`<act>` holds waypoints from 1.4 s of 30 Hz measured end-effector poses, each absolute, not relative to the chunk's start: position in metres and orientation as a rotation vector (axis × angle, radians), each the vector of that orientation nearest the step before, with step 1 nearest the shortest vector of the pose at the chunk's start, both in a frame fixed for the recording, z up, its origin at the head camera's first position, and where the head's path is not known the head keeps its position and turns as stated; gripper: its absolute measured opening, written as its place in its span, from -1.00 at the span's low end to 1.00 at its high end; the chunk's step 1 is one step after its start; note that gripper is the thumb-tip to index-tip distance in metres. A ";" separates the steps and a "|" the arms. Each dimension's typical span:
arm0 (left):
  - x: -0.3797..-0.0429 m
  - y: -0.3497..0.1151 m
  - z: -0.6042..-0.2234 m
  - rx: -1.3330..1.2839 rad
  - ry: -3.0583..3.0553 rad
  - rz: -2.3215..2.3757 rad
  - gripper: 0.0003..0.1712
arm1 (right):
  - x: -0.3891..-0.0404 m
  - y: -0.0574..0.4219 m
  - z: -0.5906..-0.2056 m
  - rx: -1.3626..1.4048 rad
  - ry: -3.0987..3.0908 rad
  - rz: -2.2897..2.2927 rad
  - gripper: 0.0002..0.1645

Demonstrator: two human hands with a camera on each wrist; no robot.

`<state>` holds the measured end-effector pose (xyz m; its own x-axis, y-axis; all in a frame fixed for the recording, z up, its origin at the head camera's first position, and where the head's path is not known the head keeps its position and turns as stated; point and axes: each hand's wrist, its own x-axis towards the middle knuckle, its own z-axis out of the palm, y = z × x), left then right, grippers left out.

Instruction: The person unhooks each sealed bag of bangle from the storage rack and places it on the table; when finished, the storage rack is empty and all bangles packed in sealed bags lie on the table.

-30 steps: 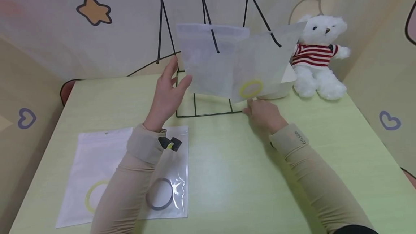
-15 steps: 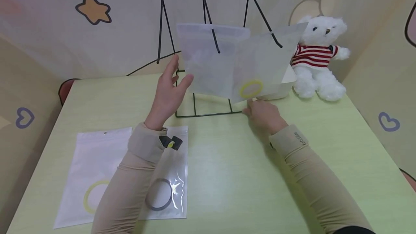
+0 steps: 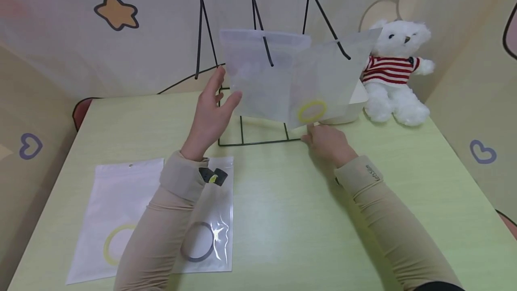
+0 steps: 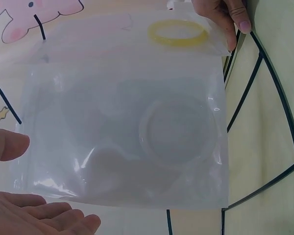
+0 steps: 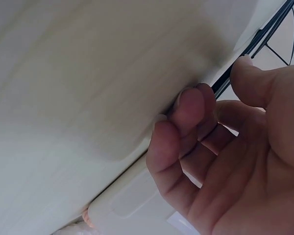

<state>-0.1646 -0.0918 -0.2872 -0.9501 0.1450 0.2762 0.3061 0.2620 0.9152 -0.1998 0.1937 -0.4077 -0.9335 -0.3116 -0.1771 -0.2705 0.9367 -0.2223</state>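
A black wire display rack (image 3: pixel 262 142) stands on the table with upright hooks. Two translucent bags hang from its middle and right hooks: the left bag (image 3: pixel 258 80) and the right bag (image 3: pixel 343 75), which shows a yellow ring (image 3: pixel 300 113). Beside the left bag, my left hand (image 3: pixel 209 113) is raised with fingers loosely extended, holding nothing. In the left wrist view its thumb and fingers lie near the edge of the bag (image 4: pixel 98 127). Low at the front, my right hand (image 3: pixel 329 143) grips the rack's base bar, fingers curled at the wire (image 5: pixel 225 81) in the right wrist view.
A white bag (image 3: pixel 121 192) with a yellow ring and a shiny clear-fronted bag (image 3: pixel 224 201) with a dark ring lie on the table, partly under my left arm. A white teddy bear (image 3: pixel 397 71) sits back right, beside a whitish box-like object (image 3: pixel 357 100).
My left hand has shifted very slightly up and right towards the hanging left bag. My right hand stays on the base bar, and the rack and bags look unchanged.
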 end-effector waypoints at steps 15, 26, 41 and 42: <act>-0.177 -0.094 -0.297 -0.403 -2.387 -1.782 -0.24 | -0.201 0.194 -0.409 -0.436 2.877 -0.267 -0.67; -0.189 -0.097 -0.314 -0.400 -2.357 -1.767 -0.19 | -0.201 0.193 -0.408 -0.416 2.882 -0.272 -0.69; -0.183 -0.096 -0.314 -0.345 -2.321 -1.801 -0.34 | -0.200 0.192 -0.409 -0.429 2.882 -0.264 -0.64; -0.183 -0.095 -0.314 -0.349 -2.320 -1.803 -0.34 | -0.200 0.192 -0.408 -0.425 2.881 -0.266 -0.64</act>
<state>-0.1828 -0.0952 -0.3136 -0.9558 0.0725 0.2848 0.2939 0.2357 0.9263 -0.1999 0.1922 -0.4084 -0.9347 -0.3028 -0.1861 -0.2637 0.9419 -0.2082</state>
